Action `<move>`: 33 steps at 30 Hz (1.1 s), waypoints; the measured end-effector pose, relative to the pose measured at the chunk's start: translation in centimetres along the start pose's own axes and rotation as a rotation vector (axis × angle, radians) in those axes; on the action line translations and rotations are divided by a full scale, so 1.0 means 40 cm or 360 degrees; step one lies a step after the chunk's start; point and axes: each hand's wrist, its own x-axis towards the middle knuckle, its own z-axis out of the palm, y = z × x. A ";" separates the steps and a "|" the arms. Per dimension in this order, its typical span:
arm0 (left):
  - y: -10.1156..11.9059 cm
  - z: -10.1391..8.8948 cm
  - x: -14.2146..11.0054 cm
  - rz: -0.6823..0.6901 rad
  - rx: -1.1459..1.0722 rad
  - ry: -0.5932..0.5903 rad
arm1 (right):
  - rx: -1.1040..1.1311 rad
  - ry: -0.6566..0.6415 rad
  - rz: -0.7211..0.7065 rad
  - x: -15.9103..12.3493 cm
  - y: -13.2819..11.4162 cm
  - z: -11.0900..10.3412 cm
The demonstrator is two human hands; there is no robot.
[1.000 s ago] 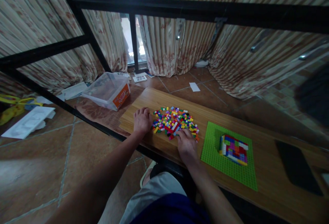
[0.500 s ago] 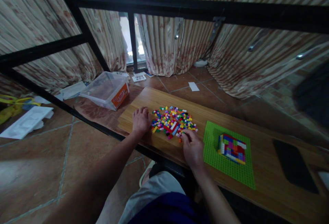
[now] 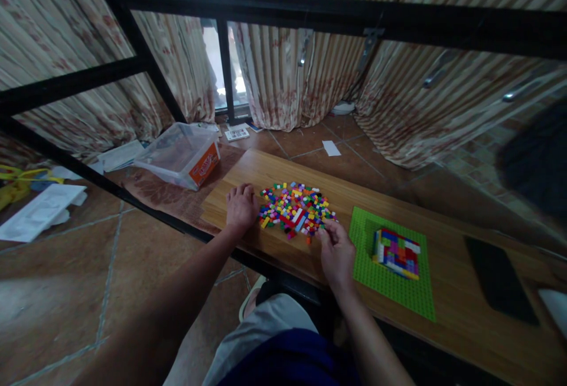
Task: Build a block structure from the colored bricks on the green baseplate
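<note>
Many small coloured building bricks (image 3: pixel 290 211) lie in a loose pile on the wooden bench top (image 3: pixel 376 191). At the pile's left edge, my left hand (image 3: pixel 242 206) rests on the wood with its fingers loosely laid down and nothing seen in them. My right hand (image 3: pixel 338 253) is at the pile's right edge, thumb and fingertips pinched together on a small building brick, mostly hidden, perhaps green. Just right of that hand lies a green studded baseplate (image 3: pixel 390 294). A low, multicoloured block of joined bricks (image 3: pixel 398 253) sits on it.
A clear plastic box (image 3: pixel 177 158) with an orange label stands on the floor beyond the bench's left end. A dark flat panel (image 3: pixel 500 279) lies at the right of the bench. Black metal bars (image 3: pixel 283 5) cross in front of the curtains (image 3: pixel 283 78).
My right hand has shifted slightly right and turned a little, its fingertips still pinched at the pile's edge. My left hand stays in place. The whole view has shifted slightly.
</note>
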 end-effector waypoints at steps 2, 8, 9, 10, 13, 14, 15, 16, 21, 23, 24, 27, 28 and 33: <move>0.002 -0.003 0.000 -0.0003 0.0002 -0.0010 | 0.0083 -0.0012 0.0079 0.001 -0.011 -0.005; -0.003 0.001 0.000 0.0014 0.0007 0.0000 | 0.0245 -0.0036 0.0211 -0.003 -0.044 -0.010; -0.004 0.003 0.000 0.0017 0.0008 0.0001 | 0.0246 -0.0038 0.0222 -0.005 -0.049 -0.010; -0.005 0.004 0.000 0.0019 0.0010 0.0000 | 0.0236 -0.0038 0.0226 -0.007 -0.053 -0.010; -0.005 0.005 0.001 0.0015 0.0011 -0.0007 | 0.0189 -0.0010 0.0211 -0.010 -0.060 -0.010; -0.004 0.004 0.002 0.0010 0.0008 -0.0008 | 0.0178 0.0002 0.0204 -0.010 -0.059 -0.011; -0.003 0.003 0.002 0.0008 0.0004 -0.0010 | 0.0165 0.0014 0.0200 -0.010 -0.055 -0.011; -0.003 0.002 0.003 0.0004 0.0001 -0.0013 | 0.0149 0.0021 0.0197 -0.008 -0.050 -0.012; -0.001 0.001 0.003 0.0000 -0.0010 -0.0020 | -0.0032 -0.0014 0.0042 0.002 -0.016 -0.015; -0.001 0.001 0.003 0.0004 -0.0006 -0.0016 | -0.0113 -0.0031 -0.0060 0.005 -0.012 -0.013; -0.001 0.001 0.002 0.0007 -0.0003 -0.0014 | -0.0142 -0.0031 -0.0093 0.006 -0.012 -0.012; -0.001 0.000 0.001 0.0009 -0.0001 -0.0010 | -0.0178 -0.0028 -0.0129 0.006 -0.017 -0.009; 0.000 -0.001 0.001 0.0007 -0.0003 -0.0009 | -0.0169 -0.0032 -0.0129 0.005 -0.018 -0.010; 0.002 -0.007 0.004 -0.0015 -0.0017 -0.0046 | -0.0091 0.0001 -0.0072 -0.007 -0.030 -0.040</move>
